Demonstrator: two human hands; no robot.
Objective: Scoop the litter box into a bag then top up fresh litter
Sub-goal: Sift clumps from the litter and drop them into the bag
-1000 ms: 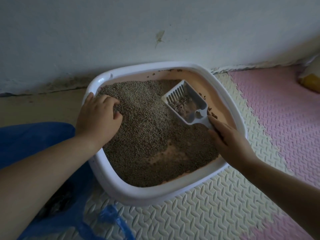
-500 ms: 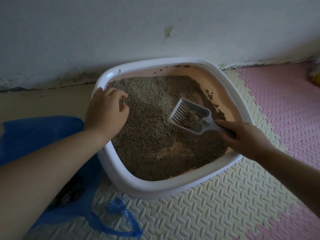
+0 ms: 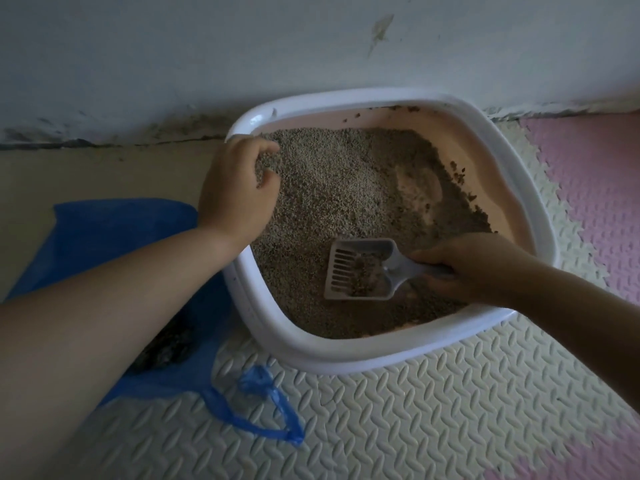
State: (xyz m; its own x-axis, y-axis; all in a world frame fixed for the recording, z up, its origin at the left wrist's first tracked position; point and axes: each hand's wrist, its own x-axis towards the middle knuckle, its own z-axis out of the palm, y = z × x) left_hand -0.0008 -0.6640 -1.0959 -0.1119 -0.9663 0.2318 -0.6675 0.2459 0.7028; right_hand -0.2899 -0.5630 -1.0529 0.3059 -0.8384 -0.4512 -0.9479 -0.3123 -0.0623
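Left hand point(image 3: 239, 192) curls over the litter box point(image 3: 346, 355) rim, right hand point(image 3: 474, 268) grips the scoop point(image 3: 349, 271) handle above the litter point(image 3: 329, 174)

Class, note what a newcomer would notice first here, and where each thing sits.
A white litter box of grey litter fills the middle, by the wall. Inside, near right, the right hand grips a slotted litter scoop holding clumps; the left hand curls over the left rim. A blue bag lies left.
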